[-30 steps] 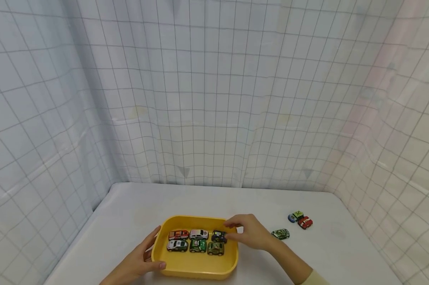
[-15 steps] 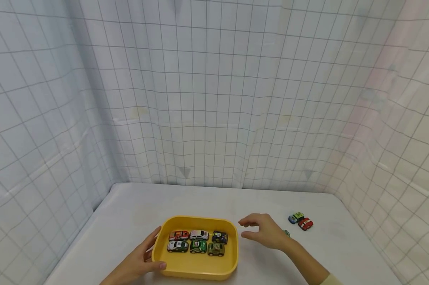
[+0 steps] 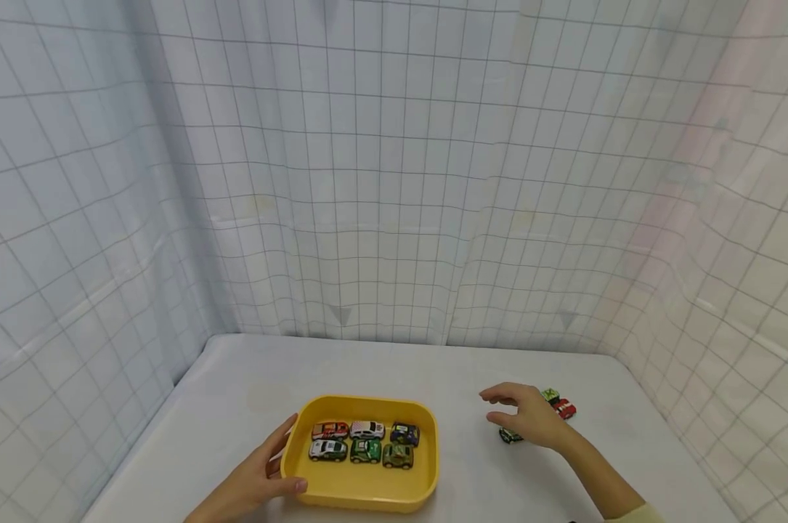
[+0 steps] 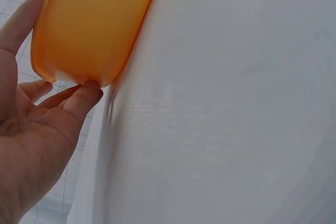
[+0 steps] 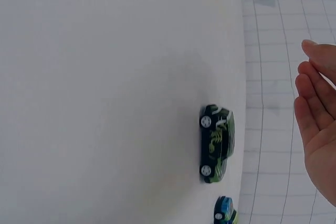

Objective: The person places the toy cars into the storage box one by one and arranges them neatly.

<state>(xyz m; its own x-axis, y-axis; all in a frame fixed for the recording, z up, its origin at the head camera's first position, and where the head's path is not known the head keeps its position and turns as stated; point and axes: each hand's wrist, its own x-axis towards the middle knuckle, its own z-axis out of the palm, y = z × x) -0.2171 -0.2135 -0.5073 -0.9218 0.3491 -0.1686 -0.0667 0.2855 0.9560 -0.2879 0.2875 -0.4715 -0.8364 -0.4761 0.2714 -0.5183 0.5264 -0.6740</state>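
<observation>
A yellow tray (image 3: pixel 367 490) sits on the white table and holds several toy cars in two rows, among them a green one (image 3: pixel 365 451) and a white one (image 3: pixel 326 450). My left hand (image 3: pixel 263 476) rests against the tray's left wall (image 4: pixel 89 30), thumb at its front corner. My right hand (image 3: pixel 531 418) hovers open and holds nothing, just above a dark green toy car (image 3: pixel 509 436) (image 5: pixel 216 142). Behind that hand lie a red car (image 3: pixel 565 409) and a green-and-blue car (image 3: pixel 550 395) (image 5: pixel 226 216).
White gridded cloth (image 3: pixel 394 181) hangs on three sides of the table. The table's right edge (image 3: pixel 661 428) runs close to the loose cars. Bare tabletop (image 3: pixel 472 472) lies between the tray and the cars.
My right hand left the dark car in the tray's top row and moved right, out of the tray, to above the dark green car. The left hand has stayed on the tray.
</observation>
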